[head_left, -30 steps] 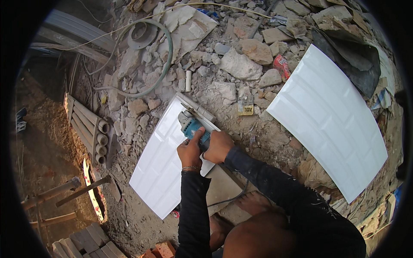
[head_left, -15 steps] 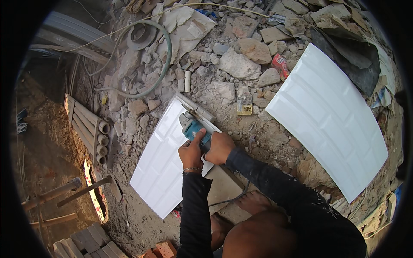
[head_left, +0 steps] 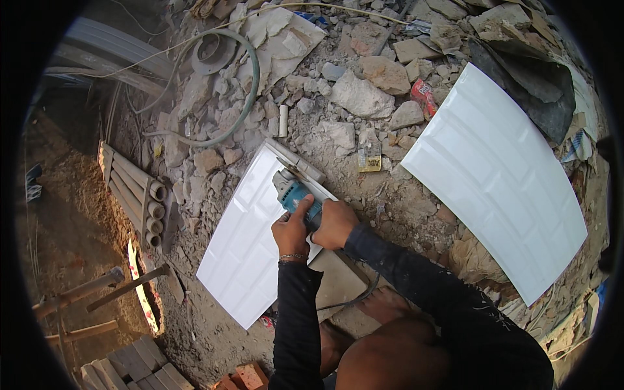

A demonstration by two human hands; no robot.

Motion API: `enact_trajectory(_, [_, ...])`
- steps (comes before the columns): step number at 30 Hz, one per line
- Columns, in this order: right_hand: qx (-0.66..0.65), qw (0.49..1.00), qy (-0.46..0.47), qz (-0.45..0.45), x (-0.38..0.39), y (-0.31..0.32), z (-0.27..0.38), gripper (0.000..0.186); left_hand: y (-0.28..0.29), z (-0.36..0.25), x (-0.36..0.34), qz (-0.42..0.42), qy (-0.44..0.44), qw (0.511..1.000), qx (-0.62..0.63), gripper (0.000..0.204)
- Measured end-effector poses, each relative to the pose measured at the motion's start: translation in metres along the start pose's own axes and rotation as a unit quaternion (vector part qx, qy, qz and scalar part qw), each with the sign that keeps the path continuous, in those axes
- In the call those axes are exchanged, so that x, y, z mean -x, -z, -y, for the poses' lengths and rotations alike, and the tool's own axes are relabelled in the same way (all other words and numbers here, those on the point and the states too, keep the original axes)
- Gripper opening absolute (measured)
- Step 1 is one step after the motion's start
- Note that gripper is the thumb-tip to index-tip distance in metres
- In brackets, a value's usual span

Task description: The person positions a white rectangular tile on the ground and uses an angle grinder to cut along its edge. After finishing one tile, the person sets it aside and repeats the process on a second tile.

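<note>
Both my hands grip a teal angle grinder [head_left: 294, 192] with a grey head. My left hand [head_left: 290, 233] is wrapped round its body from the left, thumb on top. My right hand [head_left: 336, 224] closes round its rear part. The grinder's disc [head_left: 289, 166] is at the far right edge of a glossy white tile [head_left: 237, 253] with a raised brick pattern. Whether the disc touches the tile is hard to make out. The tile lies tilted over beige slabs [head_left: 341, 279]. A dark cord [head_left: 354, 300] runs by my foot.
A second white brick-pattern tile [head_left: 500, 175] lies on rubble at the right. Broken stones [head_left: 361, 94] and a green hose [head_left: 250, 97] spread beyond the work. Bundled pipes [head_left: 133, 192] lie at the left, and stacked grey bricks [head_left: 140, 367] at the lower left.
The grinder and both hands have shifted very slightly to the right along the tile's edge. Both tiles stay in place.
</note>
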State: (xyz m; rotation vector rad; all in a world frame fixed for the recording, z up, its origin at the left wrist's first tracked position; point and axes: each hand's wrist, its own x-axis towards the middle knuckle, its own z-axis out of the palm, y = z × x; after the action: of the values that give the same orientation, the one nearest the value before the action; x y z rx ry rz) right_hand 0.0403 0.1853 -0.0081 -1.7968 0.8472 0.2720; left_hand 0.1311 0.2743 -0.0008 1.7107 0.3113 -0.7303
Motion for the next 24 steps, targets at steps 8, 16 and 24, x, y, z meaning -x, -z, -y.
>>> enact_trajectory(8, [0.000,1.000,-0.004,0.009,0.004,0.003,0.000,0.056,0.000,0.001,0.004,-0.001,0.007,1.000,0.010,0.034])
enact_trajectory(16, [-0.007,1.000,-0.004,0.005,0.008,0.005,-0.001,0.057,-0.001,0.005,0.004,0.002,0.012,1.000,0.025,0.034])
enact_trajectory(24, [-0.007,1.000,-0.014,0.025,0.013,0.009,-0.001,0.057,-0.003,0.004,0.011,-0.004,0.006,1.000,0.011,0.036])
